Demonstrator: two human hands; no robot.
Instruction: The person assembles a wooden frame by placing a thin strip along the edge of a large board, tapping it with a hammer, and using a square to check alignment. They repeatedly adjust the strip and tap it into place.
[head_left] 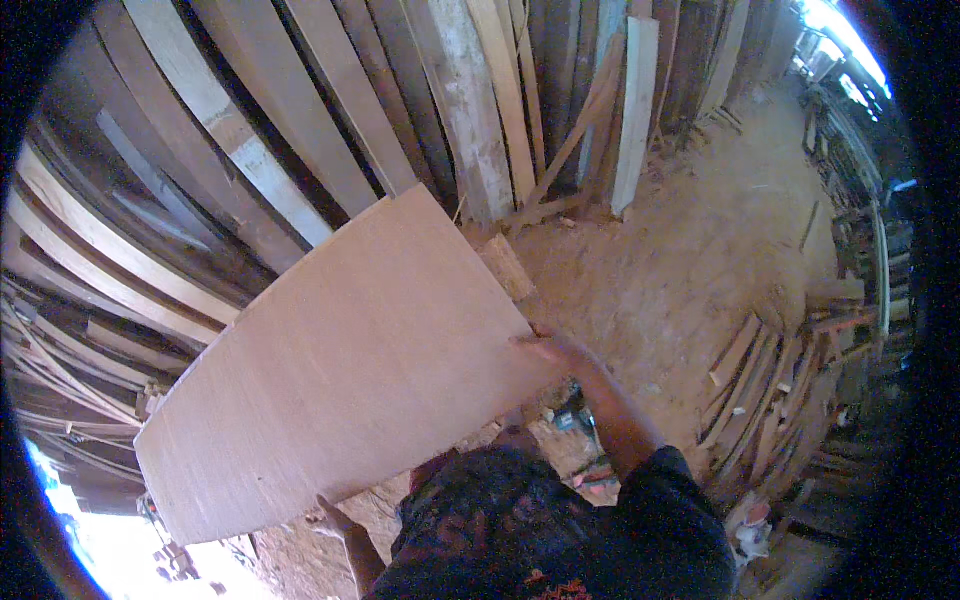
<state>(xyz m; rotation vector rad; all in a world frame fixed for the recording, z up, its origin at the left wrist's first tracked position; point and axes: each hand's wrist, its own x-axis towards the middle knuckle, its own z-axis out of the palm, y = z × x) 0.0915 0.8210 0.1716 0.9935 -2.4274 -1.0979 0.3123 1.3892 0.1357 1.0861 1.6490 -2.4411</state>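
A large, flat, light-brown wooden board (340, 370) is in front of me, tilted, its far edge against upright planks. My right hand (545, 347) grips the board's right end, fingers over the edge; part of that hand is hidden by the board. At the near edge, lower left, my left hand (333, 520) holds the board, with a finger or thumb on its face and the rest partly out of sight beneath it.
Tall planks (470, 120) lean in a row along the far and left sides. Offcuts (750, 385) lie piled on the dusty floor (660, 280) at right. A short wood block (507, 266) sits beyond the board. Something teal (568, 418) lies near my right forearm.
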